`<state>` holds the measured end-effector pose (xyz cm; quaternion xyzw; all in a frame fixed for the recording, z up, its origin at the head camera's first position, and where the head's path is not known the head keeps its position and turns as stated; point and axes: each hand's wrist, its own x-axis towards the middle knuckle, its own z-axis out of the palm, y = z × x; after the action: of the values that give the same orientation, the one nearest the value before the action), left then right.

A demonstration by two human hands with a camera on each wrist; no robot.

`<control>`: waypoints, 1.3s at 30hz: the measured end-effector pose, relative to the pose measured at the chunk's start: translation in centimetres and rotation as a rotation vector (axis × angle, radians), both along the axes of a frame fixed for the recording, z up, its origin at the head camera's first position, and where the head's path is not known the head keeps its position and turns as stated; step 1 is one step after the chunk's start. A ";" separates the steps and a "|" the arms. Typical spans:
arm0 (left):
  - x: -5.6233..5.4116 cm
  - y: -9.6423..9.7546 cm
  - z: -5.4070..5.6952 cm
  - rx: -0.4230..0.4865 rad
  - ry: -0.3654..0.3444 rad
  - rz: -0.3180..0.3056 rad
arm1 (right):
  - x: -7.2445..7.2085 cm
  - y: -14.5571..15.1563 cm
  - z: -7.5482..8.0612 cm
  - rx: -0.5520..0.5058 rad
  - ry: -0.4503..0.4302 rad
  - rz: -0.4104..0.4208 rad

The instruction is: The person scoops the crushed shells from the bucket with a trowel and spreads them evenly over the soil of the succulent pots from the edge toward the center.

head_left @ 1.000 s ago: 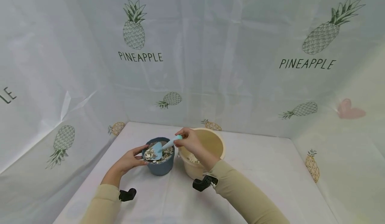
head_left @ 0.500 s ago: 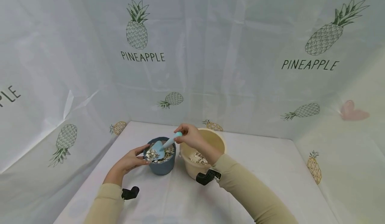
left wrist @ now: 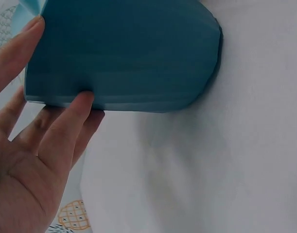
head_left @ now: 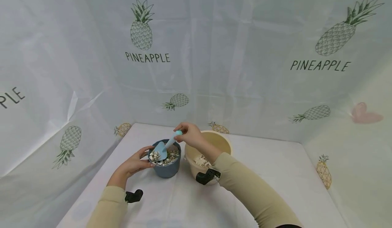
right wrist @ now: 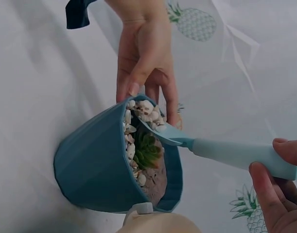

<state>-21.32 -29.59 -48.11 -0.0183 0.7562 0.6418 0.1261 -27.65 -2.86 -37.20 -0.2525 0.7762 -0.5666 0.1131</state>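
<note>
My left hand (head_left: 134,163) holds the rim and side of a blue flower pot (head_left: 166,171), its thumb at the rim in the right wrist view. Inside the pot, a green succulent (right wrist: 147,153) grows in brownish soil, with pale pebbles (right wrist: 146,110) along one side. My right hand (head_left: 191,135) pinches the end of a light blue hand trowel (right wrist: 226,153) between thumb and fingers. The trowel slants down into the pot, and pebbles lie at its blade tip near the left rim. In the left wrist view, the pot's outer wall (left wrist: 129,58) hides its contents.
A cream bucket (head_left: 218,141) with more pebbles (head_left: 202,160) stands right of the pot, partly under my right forearm. A white cloth (head_left: 263,173) covers the table. Pineapple-printed sheets (head_left: 226,68) enclose it at the back and sides.
My right hand has lifted the trowel's handle and shifted it leftward over the pot, so the trowel tilts more steeply. The left hand stays on the pot. The head view has shifted slightly.
</note>
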 end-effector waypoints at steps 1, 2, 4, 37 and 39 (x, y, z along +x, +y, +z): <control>0.0 0.0 0.0 0.004 0.000 0.001 | 0.0 -0.1 0.0 0.002 0.003 -0.005; 0.0 0.0 0.0 0.009 0.000 -0.001 | 0.0 -0.1 0.1 0.001 0.005 -0.009; 0.0 0.1 0.0 0.018 -0.003 0.009 | 0.0 -0.2 0.0 0.002 0.013 -0.015; 0.0 0.1 -0.2 0.017 -0.009 0.024 | -0.6 -0.5 0.1 -0.028 0.023 -0.067; 0.0 0.1 -0.1 0.015 -0.010 0.020 | -0.6 -0.5 0.1 -0.024 0.023 -0.070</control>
<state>-21.29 -29.49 -48.24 -0.0280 0.7506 0.6484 0.1238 -28.27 -3.35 -37.13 -0.2331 0.7791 -0.5763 0.0811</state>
